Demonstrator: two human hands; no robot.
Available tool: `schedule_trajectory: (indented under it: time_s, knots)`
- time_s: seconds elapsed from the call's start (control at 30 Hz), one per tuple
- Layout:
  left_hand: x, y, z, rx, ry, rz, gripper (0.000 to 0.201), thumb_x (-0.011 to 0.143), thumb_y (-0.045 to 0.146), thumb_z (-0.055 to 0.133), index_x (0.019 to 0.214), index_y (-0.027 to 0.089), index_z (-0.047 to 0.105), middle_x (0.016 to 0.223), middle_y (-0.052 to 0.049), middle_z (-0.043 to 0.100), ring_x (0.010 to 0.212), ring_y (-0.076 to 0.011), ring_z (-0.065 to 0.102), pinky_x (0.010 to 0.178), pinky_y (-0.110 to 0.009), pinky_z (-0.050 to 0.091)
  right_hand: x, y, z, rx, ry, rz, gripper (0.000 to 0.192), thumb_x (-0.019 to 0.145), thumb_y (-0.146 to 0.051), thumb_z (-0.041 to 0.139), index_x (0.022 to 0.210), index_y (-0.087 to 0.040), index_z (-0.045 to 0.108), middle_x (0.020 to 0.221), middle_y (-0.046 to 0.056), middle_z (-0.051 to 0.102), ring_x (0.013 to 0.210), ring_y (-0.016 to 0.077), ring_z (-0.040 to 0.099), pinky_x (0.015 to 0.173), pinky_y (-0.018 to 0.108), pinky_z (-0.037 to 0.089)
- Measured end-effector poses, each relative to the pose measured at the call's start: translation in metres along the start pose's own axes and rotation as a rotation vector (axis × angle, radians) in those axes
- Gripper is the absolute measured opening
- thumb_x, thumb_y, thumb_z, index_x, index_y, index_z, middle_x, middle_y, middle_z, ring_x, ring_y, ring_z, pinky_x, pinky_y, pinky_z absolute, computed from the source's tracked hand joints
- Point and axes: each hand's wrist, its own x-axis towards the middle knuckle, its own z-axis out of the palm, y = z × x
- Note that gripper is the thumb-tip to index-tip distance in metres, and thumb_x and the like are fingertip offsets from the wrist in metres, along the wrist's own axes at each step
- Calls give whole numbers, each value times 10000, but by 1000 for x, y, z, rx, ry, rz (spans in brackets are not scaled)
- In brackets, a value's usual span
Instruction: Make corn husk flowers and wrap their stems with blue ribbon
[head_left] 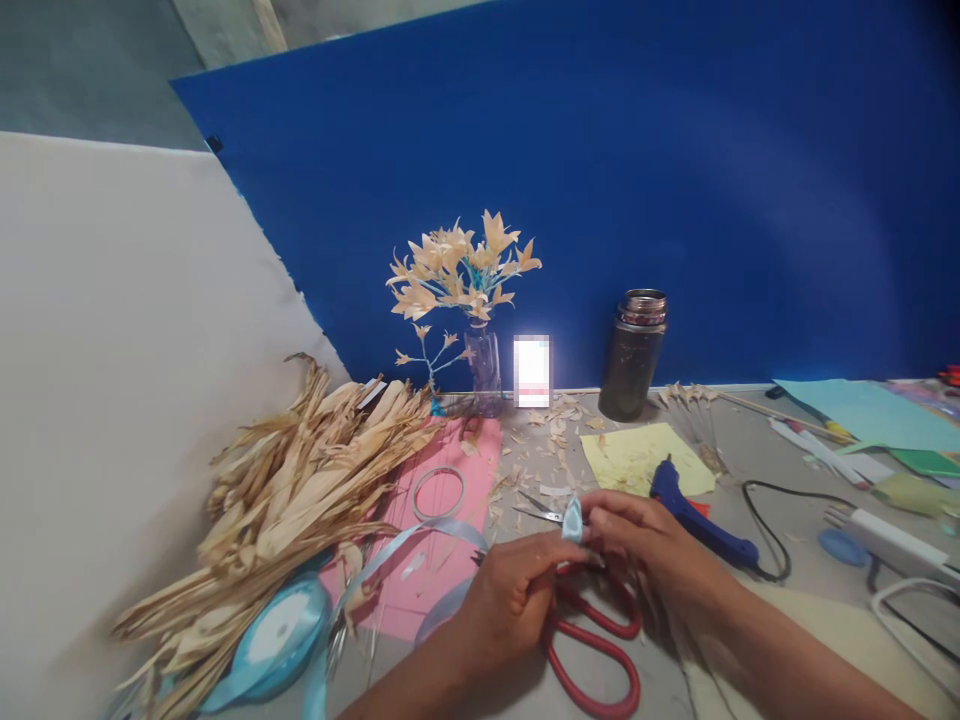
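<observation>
A: Where do we have the ribbon (pixel 573 520) right now?

B: Pinched between both our hands, just above the counter (pixel 795 500). A small folded loop of it stands up between the fingertips, with its long axis close to upright.

A: And which hand is doing the holding?

B: Both. Our left hand (pixel 517 595) has its grip closed on the base of the loop from the near left. Our right hand (pixel 645 535) has its grip closed on the same loop from the right, so the 2 sets of fingertips meet at the fold.

A: Which way does the rest of the ribbon run?

B: The loose tail trails away to the left, across the pink paper (pixel 442 520), down toward the ribbon spool (pixel 274 635) by the dried husks (pixel 300 480). So the free length lies on the left hand's side, and the fold itself sits between the 2 grips.

A: What is close by?

B: The red scissors (pixel 600 640) lie directly beneath our hands, handles toward us. The blue glue gun (pixel 701 515) rests just beyond the right hand, nearer to that hand than to the left. Small snips (pixel 541 510) lie just past the fold.
</observation>
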Motion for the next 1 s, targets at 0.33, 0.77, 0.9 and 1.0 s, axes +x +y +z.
schedule_trajectory:
  time_s: [0.33, 0.77, 0.9, 1.0]
  knots:
    - [-4, -5, 12, 12, -57, -52, 526, 797, -36, 455, 1152, 222, 746, 912, -52, 789, 746, -162, 718, 746, -248, 539, -6, 4, 12, 249, 192, 57, 278, 725, -410, 763, 835, -155, 761, 553, -34, 568, 521, 94, 449, 506, 216, 340]
    - [-6, 1, 22, -258, -11, -177, 359, 914, 116, 472, 1132, 188, 749, 879, -84, 762, 578, -118, 652, 571, -211, 511, 5, 6, -8, 396, 399, -31, 485, 827, -620, 646, 1046, -191, 709, 795, 14, 637, 485, 74, 392, 391, 192, 290]
    - [-6, -3, 20, -168, 47, -137, 350, 940, 140, 470, 1129, 218, 754, 879, -72, 752, 590, -111, 631, 614, -224, 506, 3, 9, -4, 219, 203, 36, 439, 813, -608, 671, 831, -171, 710, 709, 11, 621, 544, 105, 479, 475, 219, 360]
    - [-6, -3, 20, -135, 15, -131, 353, 922, 126, 475, 1110, 225, 757, 868, -60, 750, 611, -121, 629, 652, -242, 509, -1, 9, 3, 108, 111, 3, 375, 718, -517, 797, 700, -168, 663, 614, -19, 579, 581, 120, 501, 555, 239, 400]
